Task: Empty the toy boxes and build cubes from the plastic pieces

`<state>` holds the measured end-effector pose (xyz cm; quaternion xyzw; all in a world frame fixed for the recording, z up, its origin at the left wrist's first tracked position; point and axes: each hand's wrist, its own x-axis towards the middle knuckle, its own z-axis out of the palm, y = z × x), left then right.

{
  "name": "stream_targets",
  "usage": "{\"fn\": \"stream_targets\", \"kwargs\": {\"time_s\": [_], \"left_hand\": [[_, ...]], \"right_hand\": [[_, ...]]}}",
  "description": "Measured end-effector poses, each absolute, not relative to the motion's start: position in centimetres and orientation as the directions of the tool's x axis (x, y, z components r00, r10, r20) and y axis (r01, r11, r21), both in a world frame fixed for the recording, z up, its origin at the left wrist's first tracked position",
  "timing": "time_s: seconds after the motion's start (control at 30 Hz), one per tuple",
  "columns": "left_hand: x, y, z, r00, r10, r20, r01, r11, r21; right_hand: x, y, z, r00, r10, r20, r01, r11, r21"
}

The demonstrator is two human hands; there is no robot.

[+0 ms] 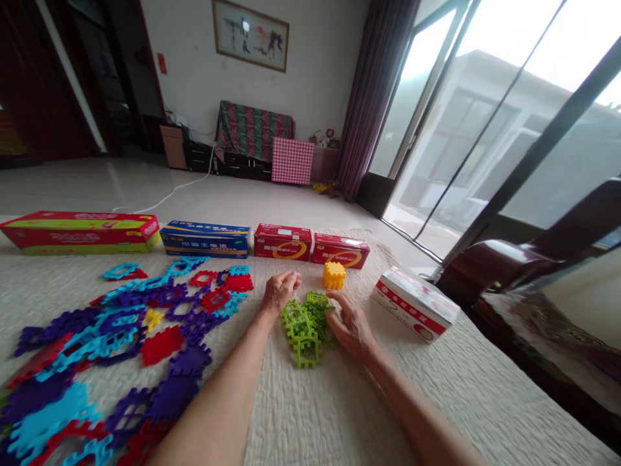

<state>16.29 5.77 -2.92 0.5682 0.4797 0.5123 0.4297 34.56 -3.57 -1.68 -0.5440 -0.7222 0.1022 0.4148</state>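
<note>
Green interlocking plastic tiles [316,316] piled on beige quilted cover [310,421], between both hands. Left hand [281,292]: fingers curled together, contents hidden. Right hand [353,325]: fingers apart at pile's right edge, contact unclear. Yellow tile stack [334,276] just beyond.

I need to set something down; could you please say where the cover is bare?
The quilted cover is bare between left forearm and right forearm, nearer than the green interlocking pieces, and right of the right forearm, nearer than the white carton. Purple, red and blue interlocking pieces crowd the left side.
</note>
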Motion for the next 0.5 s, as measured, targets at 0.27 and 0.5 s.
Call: {"fn": "stream_targets", "kwargs": {"time_s": [0.27,0.5], "left_hand": [[16.0,5.8,-2.9,0.000,0.991,0.132,-0.023,-0.132,0.991],[16.6,6.6,-3.0,-0.106,0.991,0.076,0.003,-0.077,0.997]], "right_hand": [[34.5,-2.1,-2.1,-0.102,0.909,0.405,0.693,0.357,-0.627],[34.4,-2.0,-2.0,-0.126,0.897,0.425,0.686,0.388,-0.616]]}}
